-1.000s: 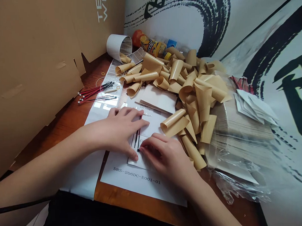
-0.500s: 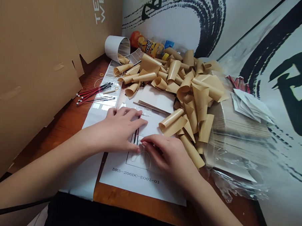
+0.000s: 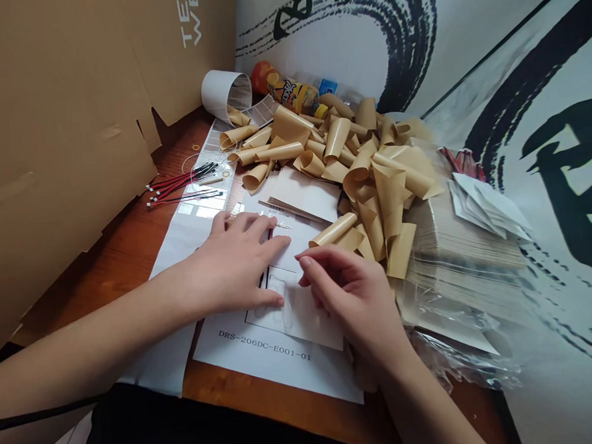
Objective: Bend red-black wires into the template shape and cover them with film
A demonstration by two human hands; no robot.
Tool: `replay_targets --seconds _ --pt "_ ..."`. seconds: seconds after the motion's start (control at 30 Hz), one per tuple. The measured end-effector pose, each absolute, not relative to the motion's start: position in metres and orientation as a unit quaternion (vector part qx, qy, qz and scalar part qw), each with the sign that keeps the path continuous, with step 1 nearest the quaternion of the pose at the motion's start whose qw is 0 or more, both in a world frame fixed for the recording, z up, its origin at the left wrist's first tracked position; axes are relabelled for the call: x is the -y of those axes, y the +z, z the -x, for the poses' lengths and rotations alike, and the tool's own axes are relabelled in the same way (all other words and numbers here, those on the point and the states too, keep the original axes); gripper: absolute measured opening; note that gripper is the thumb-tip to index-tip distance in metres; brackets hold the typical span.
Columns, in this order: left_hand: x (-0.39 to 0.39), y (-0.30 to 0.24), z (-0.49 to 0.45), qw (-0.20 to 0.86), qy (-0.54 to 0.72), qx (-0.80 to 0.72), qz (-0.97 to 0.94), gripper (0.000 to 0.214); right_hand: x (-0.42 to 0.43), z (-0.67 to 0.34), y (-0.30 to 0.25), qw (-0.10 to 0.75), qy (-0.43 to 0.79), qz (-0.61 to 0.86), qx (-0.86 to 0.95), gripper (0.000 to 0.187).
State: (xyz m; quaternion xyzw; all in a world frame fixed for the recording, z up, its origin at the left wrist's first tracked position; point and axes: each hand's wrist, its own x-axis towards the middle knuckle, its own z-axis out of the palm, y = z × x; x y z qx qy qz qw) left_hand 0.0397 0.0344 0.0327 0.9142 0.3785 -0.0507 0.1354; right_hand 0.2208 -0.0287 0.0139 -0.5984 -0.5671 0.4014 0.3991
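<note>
My left hand lies spread over the printed white sheet, fingers apart. Part of a dark, thin wire shows beside its thumb, the rest hidden under the palm. My right hand hovers just to the right, thumb and index fingertip pinched together; whatever is between them is too small to make out. Below the two hands sits a pale, flat piece over the sheet's outlined box, with a faint clear loop near the left thumb.
Rolled brown paper pieces heap behind the hands, near a stack of cards. Red-and-black wires lie at left. A plastic-wrapped card stack stands at right. A cardboard box walls the left side; a bottle lies behind.
My right hand has moved right and slightly up, away from my left thumb, its fingers still pinched. The pale flat piece now shows between the hands. My left hand stays nearly in place.
</note>
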Motion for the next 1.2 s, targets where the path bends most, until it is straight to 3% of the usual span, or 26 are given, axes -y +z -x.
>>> replay_targets --seconds 0.1,0.2,0.27,0.4,0.5,0.83,1.2 --pt "-0.033 0.035 -0.041 0.144 -0.059 -0.376 -0.914 0.076 0.024 -0.228 0.013 0.472 0.483 0.597 0.432 0.023" --pt "-0.032 0.037 -0.042 0.15 -0.068 -0.379 -0.911 0.078 0.021 -0.238 0.014 0.492 0.459 0.607 0.422 0.022" --pt "-0.031 0.038 -0.042 0.147 -0.066 -0.38 -0.911 0.078 0.021 -0.242 0.016 0.425 0.44 0.617 0.496 0.021" --pt "-0.032 0.038 -0.041 0.152 -0.061 -0.374 -0.913 0.073 0.027 -0.238 0.024 0.202 0.466 0.577 0.64 0.027" --pt "-0.035 0.039 -0.039 0.168 -0.061 -0.379 -0.908 0.068 0.03 -0.229 0.027 0.121 0.475 0.565 0.664 0.027" --pt "-0.042 0.041 -0.036 0.182 -0.068 -0.384 -0.902 0.058 0.03 -0.226 0.022 0.168 0.402 0.581 0.688 0.012" --pt "-0.042 0.041 -0.036 0.187 -0.074 -0.383 -0.902 0.058 0.031 -0.219 0.019 0.194 0.367 0.576 0.705 0.015"
